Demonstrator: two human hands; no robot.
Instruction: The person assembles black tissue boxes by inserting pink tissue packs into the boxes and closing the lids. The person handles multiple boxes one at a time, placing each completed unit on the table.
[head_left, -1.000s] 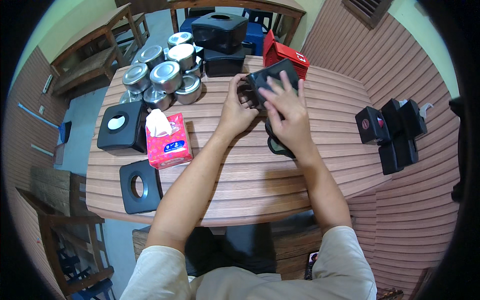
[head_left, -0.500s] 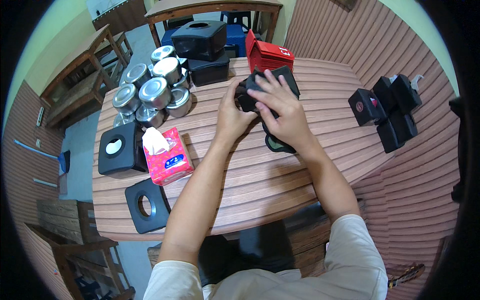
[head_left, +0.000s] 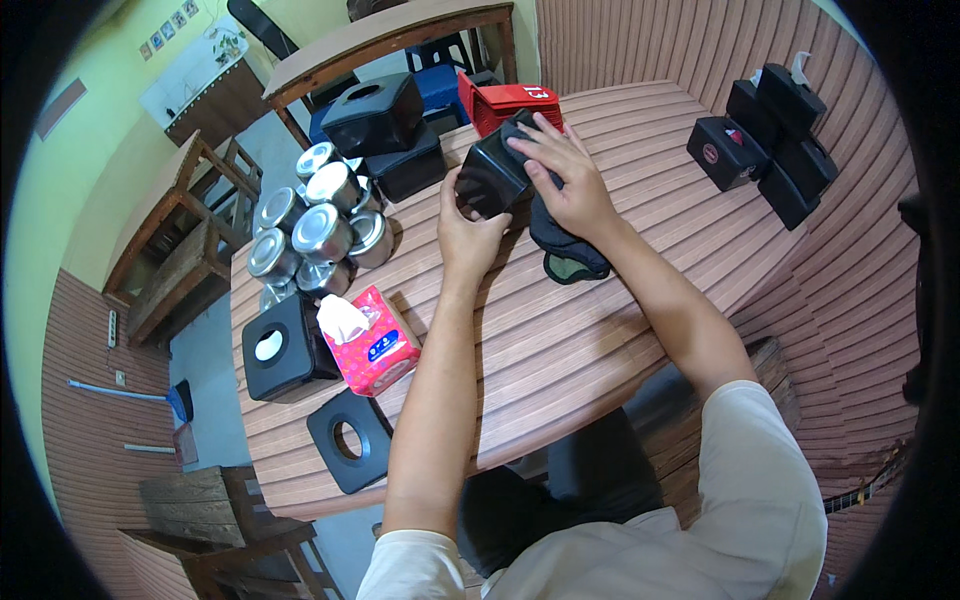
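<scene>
One black box (head_left: 488,178) is held between left hand (head_left: 469,240) and right hand (head_left: 574,188).

– What is the person (head_left: 650,555) wearing on top?
– A pale cream cloth shirt (head_left: 600,565), plain where it shows, with short, loose sleeves (head_left: 760,460).
– So the forearms (head_left: 435,400) are uncovered?
– Yes, bare, as are the left hand (head_left: 470,240) and the right hand (head_left: 575,190).
– And lower down?
– Dark, near-black cloth legwear (head_left: 610,460), its lower part hidden

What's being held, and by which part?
Left hand holds a black box by its near end, fingers and thumb around it. Whether the right hand grips anything can't be told.
</scene>
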